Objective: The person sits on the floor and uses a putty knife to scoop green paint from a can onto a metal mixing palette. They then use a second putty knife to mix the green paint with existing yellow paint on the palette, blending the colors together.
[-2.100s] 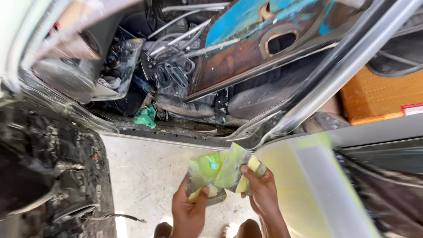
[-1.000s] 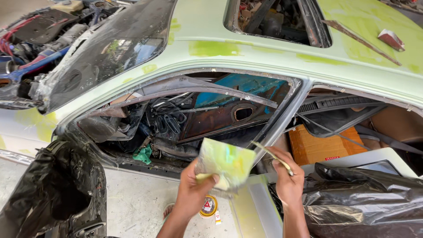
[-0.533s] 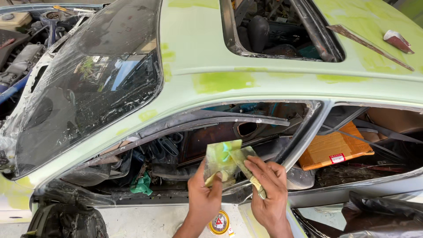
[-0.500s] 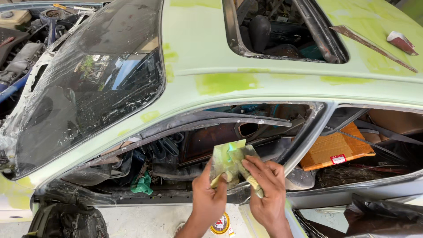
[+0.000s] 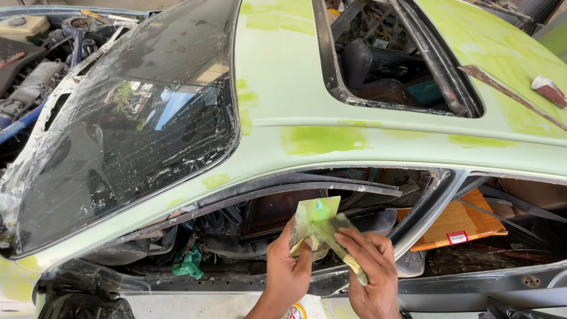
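Green-smeared spreader (image 5: 316, 221) pinched between left hand (image 5: 287, 273), right hand (image 5: 372, 276)

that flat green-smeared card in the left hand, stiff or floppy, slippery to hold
The card stands up flat above the left hand, pinched only at its lower edge, so probably fairly stiff and light. Its green smears look wet, so possibly slick. The right hand holds a spreader against it.

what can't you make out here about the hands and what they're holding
- Head view: the lower part of the green-smeared flat board in the left hand is covered by its fingers.
- The putty knife handle is hidden inside the right hand.
- Both forearms are cut off by the bottom edge.
- The car's cabin interior is too dark.
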